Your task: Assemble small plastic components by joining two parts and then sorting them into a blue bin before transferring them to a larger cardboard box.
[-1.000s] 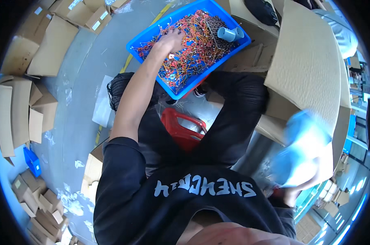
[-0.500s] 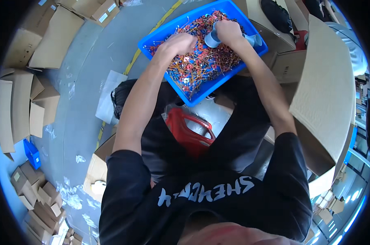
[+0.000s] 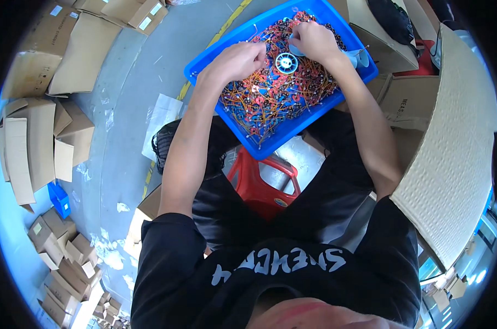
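A blue plastic tray (image 3: 270, 145) rests across my knees, filled with a tangle of short wires (image 3: 270, 104) in orange, red and black with small ends. My right hand (image 3: 318, 43) is over its far right part, fingers closed on a light-blue spool (image 3: 287, 63), whose round spoked end faces up. My left hand (image 3: 237, 61) is above the wires at the tray's left side, fingers curled together; whatever they hold, if anything, is hidden. More light-blue cylindrical pieces (image 3: 359, 58) lie at the tray's right corner, beside my right wrist.
A red plastic stool (image 3: 265, 189) stands between my legs. A large open carton (image 3: 451, 142) rises close by my right arm. Cardboard boxes (image 3: 37, 148) and a small blue bin (image 3: 59, 199) line the left side. Plastic scraps (image 3: 108, 252) litter the grey floor.
The light-blue spool has tipped, so its spoked end now faces up. My right hand stays on it. The whole view has shifted slightly; my left hand remains curled over the wires.
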Demonstrator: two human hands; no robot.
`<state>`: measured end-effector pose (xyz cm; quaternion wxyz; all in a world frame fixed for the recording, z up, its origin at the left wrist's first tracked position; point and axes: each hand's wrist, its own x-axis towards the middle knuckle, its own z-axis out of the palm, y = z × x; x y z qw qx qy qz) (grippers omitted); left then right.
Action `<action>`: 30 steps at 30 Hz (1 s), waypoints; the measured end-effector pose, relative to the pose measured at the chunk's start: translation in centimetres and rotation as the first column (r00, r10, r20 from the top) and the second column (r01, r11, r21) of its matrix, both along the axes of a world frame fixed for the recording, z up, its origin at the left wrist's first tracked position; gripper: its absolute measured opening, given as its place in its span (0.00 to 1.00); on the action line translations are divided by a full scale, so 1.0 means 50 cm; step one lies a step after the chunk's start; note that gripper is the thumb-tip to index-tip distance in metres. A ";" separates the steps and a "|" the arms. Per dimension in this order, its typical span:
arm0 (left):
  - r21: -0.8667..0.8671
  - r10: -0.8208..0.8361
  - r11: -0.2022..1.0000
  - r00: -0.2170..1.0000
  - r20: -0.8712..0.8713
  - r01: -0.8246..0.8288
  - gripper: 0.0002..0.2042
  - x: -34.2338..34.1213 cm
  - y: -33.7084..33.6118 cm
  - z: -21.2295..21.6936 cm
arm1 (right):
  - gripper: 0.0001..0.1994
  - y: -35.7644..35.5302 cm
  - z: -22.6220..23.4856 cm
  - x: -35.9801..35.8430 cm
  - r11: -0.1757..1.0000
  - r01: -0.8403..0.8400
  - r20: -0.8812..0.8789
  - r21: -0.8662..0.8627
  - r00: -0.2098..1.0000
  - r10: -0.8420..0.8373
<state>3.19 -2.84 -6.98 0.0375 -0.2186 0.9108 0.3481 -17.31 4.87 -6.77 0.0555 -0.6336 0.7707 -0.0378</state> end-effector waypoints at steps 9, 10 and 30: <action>-0.408 0.052 0.912 0.999 0.011 -0.043 0.09 -0.033 0.057 -0.125 | 0.13 -0.023 0.010 -0.008 0.984 -0.035 0.176 -0.174 0.982 0.066; -0.383 0.017 0.924 0.999 0.039 -0.001 0.09 -0.037 0.054 -0.123 | 0.14 -0.024 0.010 -0.005 0.984 -0.034 0.172 -0.176 0.983 0.065; -0.528 0.054 0.782 0.881 -0.471 -0.331 0.15 -0.053 0.065 0.054 | 0.14 -0.012 0.049 -0.031 0.959 -0.283 0.834 -0.017 0.525 0.170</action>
